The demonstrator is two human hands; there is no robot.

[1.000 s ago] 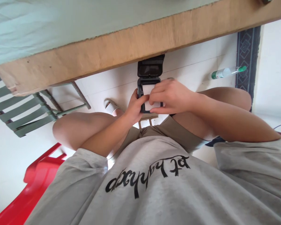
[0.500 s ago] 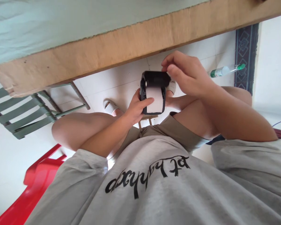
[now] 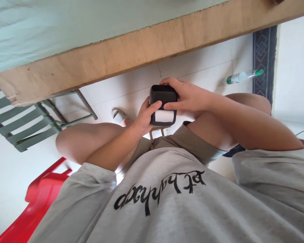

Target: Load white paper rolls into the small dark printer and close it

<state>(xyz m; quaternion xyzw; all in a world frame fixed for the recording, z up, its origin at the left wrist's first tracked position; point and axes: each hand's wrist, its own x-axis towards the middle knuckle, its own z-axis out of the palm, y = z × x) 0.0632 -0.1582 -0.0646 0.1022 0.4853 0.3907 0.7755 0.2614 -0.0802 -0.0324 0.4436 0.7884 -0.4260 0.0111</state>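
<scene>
Above my lap I hold a black portable receipt printer [image 3: 163, 92] with both hands. White paper [image 3: 164, 116] shows on its near part, below a dark cover that lies down over the far part. My left hand [image 3: 147, 115] is wrapped round the left side, its thumb on the front near the paper. My right hand [image 3: 181, 94] grips the right side and far edge, with its thumb on the cover's lower edge. The fingers behind the printer are hidden.
A wooden table edge [image 3: 131, 50] with a pale green cover [image 3: 96, 20] runs across in front of me. A plastic bottle [image 3: 243, 77] lies on the floor at right. A green-strapped folding chair [image 3: 27, 125] and a red plastic chair [image 3: 43, 192] stand at left.
The printer's cover has swung down over the paper roll, leaving less paper showing. My right hand has come down and left from the raised cover onto the printer.
</scene>
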